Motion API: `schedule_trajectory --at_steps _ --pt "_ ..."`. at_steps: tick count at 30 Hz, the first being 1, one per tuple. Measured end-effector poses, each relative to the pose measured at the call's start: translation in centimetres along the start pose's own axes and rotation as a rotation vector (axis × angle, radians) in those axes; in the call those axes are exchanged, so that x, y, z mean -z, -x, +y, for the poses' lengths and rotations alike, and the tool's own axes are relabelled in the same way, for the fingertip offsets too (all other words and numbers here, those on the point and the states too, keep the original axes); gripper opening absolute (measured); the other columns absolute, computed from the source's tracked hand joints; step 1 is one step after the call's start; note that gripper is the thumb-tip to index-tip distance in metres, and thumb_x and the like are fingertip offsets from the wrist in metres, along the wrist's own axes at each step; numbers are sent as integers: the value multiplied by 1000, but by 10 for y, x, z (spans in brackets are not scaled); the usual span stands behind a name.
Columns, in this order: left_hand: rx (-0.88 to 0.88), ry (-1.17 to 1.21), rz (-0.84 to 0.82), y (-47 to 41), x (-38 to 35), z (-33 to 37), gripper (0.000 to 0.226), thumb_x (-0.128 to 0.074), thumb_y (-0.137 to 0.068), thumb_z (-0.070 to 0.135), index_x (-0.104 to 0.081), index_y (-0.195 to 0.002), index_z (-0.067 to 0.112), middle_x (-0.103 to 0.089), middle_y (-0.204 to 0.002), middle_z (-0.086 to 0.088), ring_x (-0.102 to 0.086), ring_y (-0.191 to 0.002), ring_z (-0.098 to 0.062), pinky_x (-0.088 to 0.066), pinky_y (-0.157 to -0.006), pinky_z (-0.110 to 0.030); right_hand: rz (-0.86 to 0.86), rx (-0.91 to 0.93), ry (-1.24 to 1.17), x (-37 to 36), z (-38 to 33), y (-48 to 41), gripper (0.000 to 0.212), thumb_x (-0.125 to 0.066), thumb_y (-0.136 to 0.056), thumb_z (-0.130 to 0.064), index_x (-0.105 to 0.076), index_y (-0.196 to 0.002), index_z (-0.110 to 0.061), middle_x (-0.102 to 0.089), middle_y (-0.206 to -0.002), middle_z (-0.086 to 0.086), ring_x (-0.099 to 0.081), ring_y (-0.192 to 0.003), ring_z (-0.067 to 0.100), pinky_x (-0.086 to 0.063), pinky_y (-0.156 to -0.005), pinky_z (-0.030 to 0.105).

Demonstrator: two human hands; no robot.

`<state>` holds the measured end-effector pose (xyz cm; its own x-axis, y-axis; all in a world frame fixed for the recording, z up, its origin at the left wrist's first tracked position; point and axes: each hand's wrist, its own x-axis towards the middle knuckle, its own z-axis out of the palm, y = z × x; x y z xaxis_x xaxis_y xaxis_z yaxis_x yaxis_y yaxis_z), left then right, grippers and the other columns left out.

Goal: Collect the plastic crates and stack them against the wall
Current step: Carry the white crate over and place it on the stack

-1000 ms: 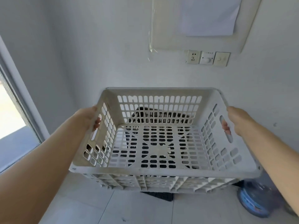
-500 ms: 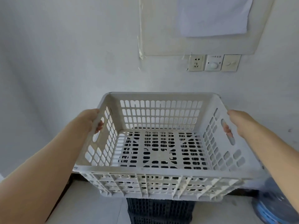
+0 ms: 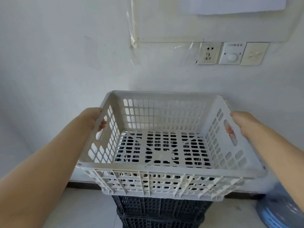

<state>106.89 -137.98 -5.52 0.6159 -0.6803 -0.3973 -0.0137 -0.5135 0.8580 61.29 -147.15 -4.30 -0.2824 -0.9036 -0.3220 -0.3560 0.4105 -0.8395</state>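
Both hands — left hand (image 3: pixel 94 116), right hand (image 3: pixel 241 120) — fingers hooked through the white crate's (image 3: pixel 164 145) handle slots, level it over 2 black crates (image 3: pixel 161 209) — ready to stack.

The pale tiled floor (image 3: pixel 85 209) meets the wall at a dark skirting strip (image 3: pixel 82 185); black crates (image 3: pixel 161 211) stand stacked on it against the wall, one on another. A blue water bottle (image 3: pixel 278 211) lies on the floor to their right, near the wall.
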Motion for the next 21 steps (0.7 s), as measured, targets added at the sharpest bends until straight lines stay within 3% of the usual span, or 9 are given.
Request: schedule_trajectory --at_steps 2,4,16,21 --pt "11 -13 -2 -11 -4 -1 23 -43 -91 21 -57 -100 6 -53 -68 -14 -48 -52 -24 -41 -55 -28 -11 -11 -5 -8 -2 -10 26 -37 -95 -15 -53 -81 0 -54 -61 20 -45 -46 24 -40 -44 24" --pt "31 -21 -17 -22 -8 0 23 -43 -92 23 -56 -100 5 -53 -68 -14 -48 -52 -23 -41 -52 -27 -19 -29 -7 -14 -2 -17 29 -37 -97 -16 -51 -77 0 -52 -68 19 -44 -51 25 -37 -50 27" --pt "72 -81 -52 -53 -27 9 24 -38 -95 20 -54 -102 4 -51 -70 -15 -47 -52 -23 -40 -50 -27 -4 -93 52 -37 -2 -49 18 -35 -98 -15 -46 -107 -4 -52 -75 18 -46 -50 26 -42 -47 26" --pt "91 -85 -61 -62 -35 15 27 -35 -97 19 -50 -80 4 -48 -69 -14 -43 -52 -22 -37 -53 -26 14 -105 49 -44 -9 -61 16 -35 -98 -12 -47 -104 -3 -51 -74 20 -45 -52 26 -39 -53 30"
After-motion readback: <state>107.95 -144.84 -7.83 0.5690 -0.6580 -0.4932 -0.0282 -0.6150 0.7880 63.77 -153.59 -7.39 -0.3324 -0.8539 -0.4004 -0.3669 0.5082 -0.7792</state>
